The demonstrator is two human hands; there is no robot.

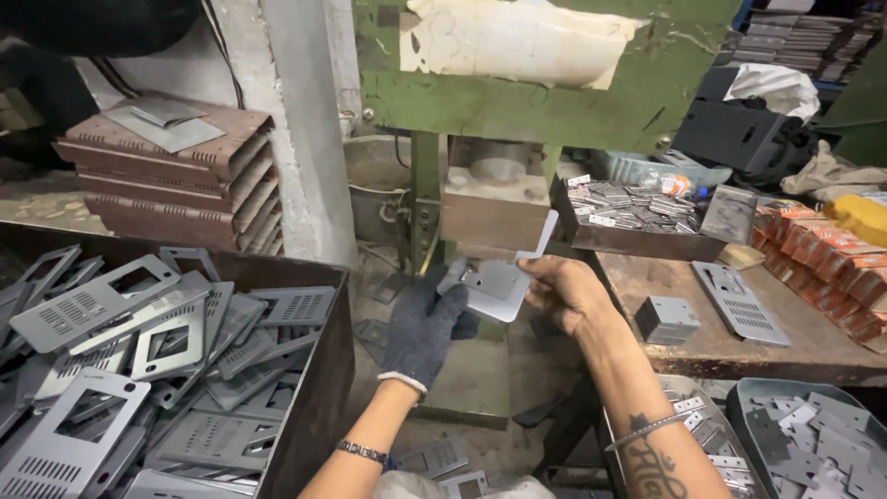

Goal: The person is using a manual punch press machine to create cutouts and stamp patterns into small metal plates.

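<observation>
Under the press block [496,192], both my hands grip one metal plate [499,288]: gloved left hand [423,333] at 8 o'clock, bare right hand [565,294] at 3.

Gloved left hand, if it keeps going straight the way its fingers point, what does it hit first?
Probably the press block above the metal plate that the left hand holds with the right hand; depth is unclear.

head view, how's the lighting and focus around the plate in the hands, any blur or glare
Head view: the metal plate held by the gloved left hand and bare right hand is evenly lit and fairly sharp, with a soft sheen but no harsh glare; the floor below the press block lies in shadow; edges bow slightly from the wide lens.
</observation>
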